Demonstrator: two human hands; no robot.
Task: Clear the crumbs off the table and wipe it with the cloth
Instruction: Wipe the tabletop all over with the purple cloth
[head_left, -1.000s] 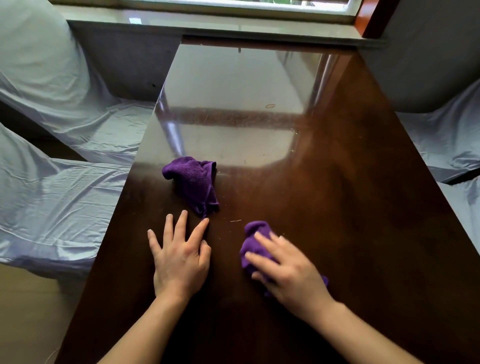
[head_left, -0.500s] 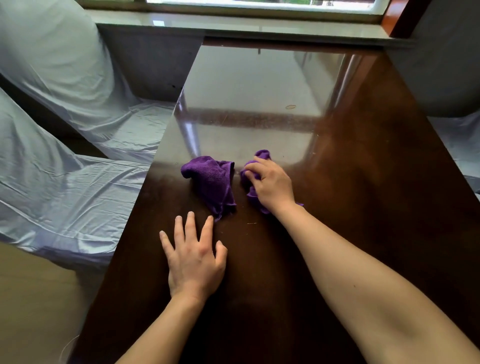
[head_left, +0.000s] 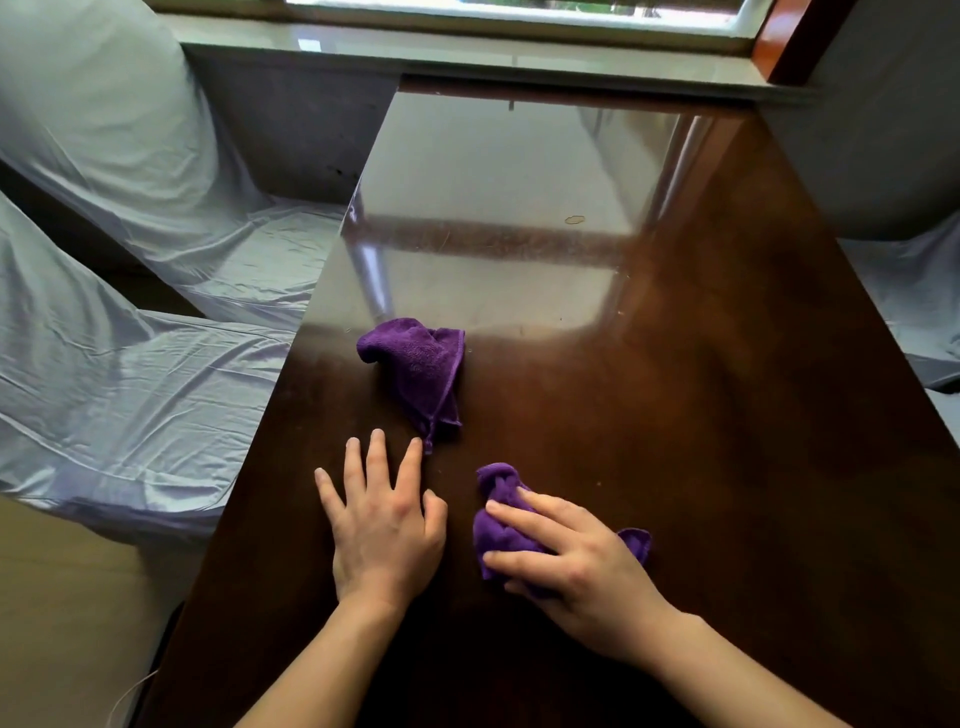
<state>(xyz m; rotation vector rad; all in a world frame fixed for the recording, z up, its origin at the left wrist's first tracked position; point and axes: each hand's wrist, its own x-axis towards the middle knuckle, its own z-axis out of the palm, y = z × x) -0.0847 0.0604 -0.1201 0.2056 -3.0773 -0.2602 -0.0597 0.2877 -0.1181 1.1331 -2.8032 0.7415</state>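
Pale sheets (head_left: 130, 374) drape the seats beside a window sill (head_left: 467, 57).

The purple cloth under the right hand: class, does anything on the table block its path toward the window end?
The spare purple cloth lies ahead, slightly left of the right hand and its cloth; straight ahead the table looks bare.
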